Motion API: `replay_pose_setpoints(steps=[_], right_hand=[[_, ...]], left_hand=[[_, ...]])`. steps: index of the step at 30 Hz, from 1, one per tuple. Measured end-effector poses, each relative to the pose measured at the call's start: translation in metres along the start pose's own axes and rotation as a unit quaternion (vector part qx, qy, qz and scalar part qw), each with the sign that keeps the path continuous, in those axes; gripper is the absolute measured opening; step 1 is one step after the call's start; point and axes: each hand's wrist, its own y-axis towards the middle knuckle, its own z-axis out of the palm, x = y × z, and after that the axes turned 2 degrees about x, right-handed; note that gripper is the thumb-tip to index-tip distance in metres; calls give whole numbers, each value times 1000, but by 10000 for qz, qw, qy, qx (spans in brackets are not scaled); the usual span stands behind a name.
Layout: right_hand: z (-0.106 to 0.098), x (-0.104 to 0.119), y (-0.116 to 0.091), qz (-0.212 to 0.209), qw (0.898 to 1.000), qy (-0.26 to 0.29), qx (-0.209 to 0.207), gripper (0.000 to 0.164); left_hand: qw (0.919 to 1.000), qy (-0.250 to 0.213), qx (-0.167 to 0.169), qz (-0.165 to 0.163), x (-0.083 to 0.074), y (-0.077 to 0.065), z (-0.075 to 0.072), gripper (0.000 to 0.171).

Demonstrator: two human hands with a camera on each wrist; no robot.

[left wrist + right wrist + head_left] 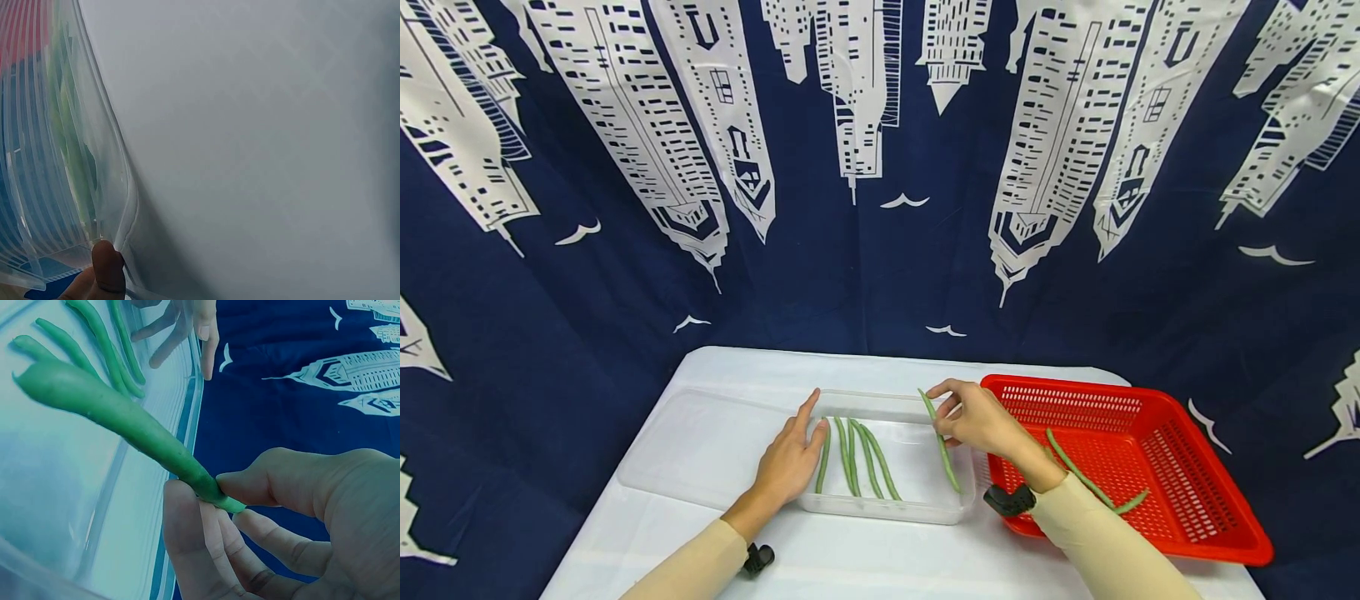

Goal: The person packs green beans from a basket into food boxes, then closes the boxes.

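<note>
A clear plastic container (pixel 917 512) stands on the white table, with several green beans (pixel 852 458) lying side by side in its left half. My left hand (pixel 787 458) rests against the container's left side, fingers extended along the wall; in the left wrist view a fingertip (pixel 108 265) touches its edge. Over the container's right end, my right hand (pixel 976 414) pinches one green bean (pixel 947 467) near its far end between thumb and fingers. The right wrist view shows this held bean (pixel 125 419) slanting over the container.
To the right sits a red perforated basket (pixel 1217 492) with a few green beans (pixel 1078 471) in it. A flat translucent lid (pixel 700 450) lies left of the container. Behind the table hangs a dark blue cloth (pixel 850 283) printed with white buildings.
</note>
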Motion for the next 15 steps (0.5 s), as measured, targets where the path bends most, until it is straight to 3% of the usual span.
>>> replay_pose_setpoints(steps=[15], right_hand=[[14, 2, 11, -26, 10000, -63, 29, 43]], left_hand=[[10000, 68, 3, -35, 0, 1, 1, 65]])
